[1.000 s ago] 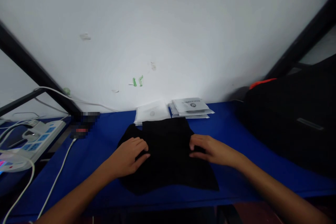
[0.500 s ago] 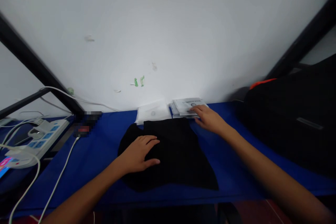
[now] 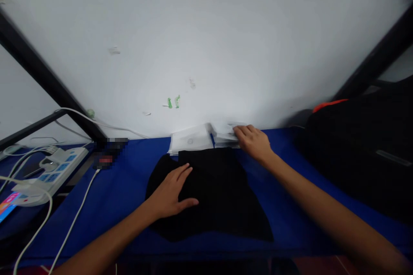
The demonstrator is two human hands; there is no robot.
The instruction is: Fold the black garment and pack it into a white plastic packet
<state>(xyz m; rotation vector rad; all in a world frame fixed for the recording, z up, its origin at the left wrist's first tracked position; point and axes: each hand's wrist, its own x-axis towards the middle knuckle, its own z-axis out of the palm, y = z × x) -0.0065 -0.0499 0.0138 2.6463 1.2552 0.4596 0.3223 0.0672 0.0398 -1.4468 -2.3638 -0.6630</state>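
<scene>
Black folded cloth (image 3: 222,193), perhaps a garment, lies on the blue tabletop in front of me. My left hand (image 3: 171,193) rests flat on its left part, fingers and thumb stretched out. Behind the cloth, against the wall, sit two stacks of flat white plastic bags. My right hand (image 3: 254,142) pinches the near right edge of the top bag in the right stack (image 3: 221,129), which is bent and smeared by motion. The left stack (image 3: 190,139) lies flat beside it, a small grey mark on its top bag.
A large black cloth heap (image 3: 355,150) with an orange edge fills the right side. To the left are a white power strip (image 3: 61,169) with cables, a pixelated dark object (image 3: 108,154) and a colourful lit screen (image 3: 9,206). Black metal posts (image 3: 41,68) frame the table.
My right hand has gone from lying on the top bag with loose fingers to pinching its edge, and the bag bends up. My left hand stays on the black cloth. The view shifts slightly.
</scene>
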